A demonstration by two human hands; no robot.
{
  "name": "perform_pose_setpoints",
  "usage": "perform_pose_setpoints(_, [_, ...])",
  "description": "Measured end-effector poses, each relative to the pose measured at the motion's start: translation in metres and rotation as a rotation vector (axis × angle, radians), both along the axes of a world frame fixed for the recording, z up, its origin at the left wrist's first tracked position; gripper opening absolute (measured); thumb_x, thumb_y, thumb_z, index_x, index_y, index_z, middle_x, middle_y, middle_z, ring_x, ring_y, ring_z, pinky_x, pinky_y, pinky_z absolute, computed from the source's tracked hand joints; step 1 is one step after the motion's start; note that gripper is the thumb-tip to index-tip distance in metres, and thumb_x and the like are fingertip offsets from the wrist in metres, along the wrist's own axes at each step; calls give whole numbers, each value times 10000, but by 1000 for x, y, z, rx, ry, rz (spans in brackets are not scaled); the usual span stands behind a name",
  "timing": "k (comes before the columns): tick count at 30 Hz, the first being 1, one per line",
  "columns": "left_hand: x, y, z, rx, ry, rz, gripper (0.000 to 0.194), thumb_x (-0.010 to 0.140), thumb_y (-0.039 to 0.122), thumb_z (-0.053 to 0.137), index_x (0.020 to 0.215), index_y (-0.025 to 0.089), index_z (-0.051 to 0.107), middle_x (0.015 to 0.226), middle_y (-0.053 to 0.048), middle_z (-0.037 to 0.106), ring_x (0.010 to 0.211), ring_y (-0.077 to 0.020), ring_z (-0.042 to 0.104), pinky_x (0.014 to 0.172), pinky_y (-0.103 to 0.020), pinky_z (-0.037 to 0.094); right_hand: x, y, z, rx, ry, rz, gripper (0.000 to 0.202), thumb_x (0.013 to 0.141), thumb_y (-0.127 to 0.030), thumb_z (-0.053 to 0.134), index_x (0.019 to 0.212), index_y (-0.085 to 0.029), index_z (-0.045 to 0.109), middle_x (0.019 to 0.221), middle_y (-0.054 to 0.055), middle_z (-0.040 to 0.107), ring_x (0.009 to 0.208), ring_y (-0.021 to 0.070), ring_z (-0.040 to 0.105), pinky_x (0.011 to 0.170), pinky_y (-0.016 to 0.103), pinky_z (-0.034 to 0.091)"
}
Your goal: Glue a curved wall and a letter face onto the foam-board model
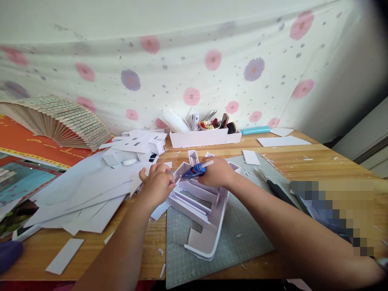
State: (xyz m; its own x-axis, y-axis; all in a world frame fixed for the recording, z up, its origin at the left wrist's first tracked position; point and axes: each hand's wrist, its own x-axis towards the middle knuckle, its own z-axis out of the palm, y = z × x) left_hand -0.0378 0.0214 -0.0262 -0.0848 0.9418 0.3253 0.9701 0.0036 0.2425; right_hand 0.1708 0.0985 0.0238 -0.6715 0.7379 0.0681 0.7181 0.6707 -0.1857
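A white foam-board model (216,230) with thin upright walls and several slots rests tilted on the green cutting mat (251,242). My right hand (216,173) is closed around a blue hot glue gun (194,171) above the far part of the model. A pale glue stick (207,163) pokes out of the gun's back end, and the nozzle points left and down among the walls. At the model's left edge is my left hand (157,182), its thumb and forefinger pinched together and another finger sticking out. Whatever lies between those fingertips is hidden.
Cut white boards (93,198) and white model pieces (136,145) pile up at left, near a folding fan (60,125). At the back stands a white box (198,138) of tools. A black-handled knife (280,192) lies at right, beside a pixelated patch. Scraps litter the wooden table (303,159).
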Motion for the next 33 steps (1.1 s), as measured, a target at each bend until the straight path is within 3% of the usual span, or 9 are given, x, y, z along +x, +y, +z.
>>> perform_pose_setpoints(6, [-2, 4, -5, -3, -48, -20, 202, 653, 150, 734, 496, 268, 686, 1011, -77, 679, 1073, -334, 460, 1039, -689, 132, -10, 4, -6, 16, -68, -7, 276, 786, -361, 561, 923, -207, 743, 933, 117, 755, 852, 271, 700, 621, 307, 443])
perform_pose_setpoints(13, [2, 4, 0, -84, -126, 30, 238, 665, 118, 725, 483, 267, 687, 1082, -100, 672, 1146, -410, 474, 1009, -729, 102, -12, 3, -11, 40, -73, 20, 277, 815, -354, 544, 924, -208, 753, 959, 110, 758, 876, 272, 694, 644, 308, 451])
perform_pose_setpoints(24, [2, 5, -1, -52, -131, 34, 251, 659, 110, 728, 469, 267, 685, 1075, -98, 691, 1132, -401, 502, 1037, -717, 132, -11, -7, -4, 140, -117, -5, 272, 771, -336, 551, 831, -165, 754, 885, 154, 745, 813, 286, 692, 679, 334, 458])
perform_pose_setpoints(30, [6, 1, 7, -175, -29, 59, 193, 744, 172, 693, 578, 267, 720, 1176, -56, 671, 1215, -355, 481, 1072, -710, 149, -1, -8, -1, 129, -22, -58, 170, 740, -269, 551, 738, -185, 700, 848, 109, 731, 771, 258, 681, 629, 309, 420])
perform_pose_setpoints(33, [7, -1, 10, -226, 22, 77, 177, 787, 195, 658, 641, 271, 723, 1213, -31, 651, 1250, -335, 472, 1082, -705, 170, 16, -3, -2, -15, 166, -143, 81, 700, -245, 578, 733, -195, 634, 815, 71, 709, 727, 224, 649, 583, 285, 390])
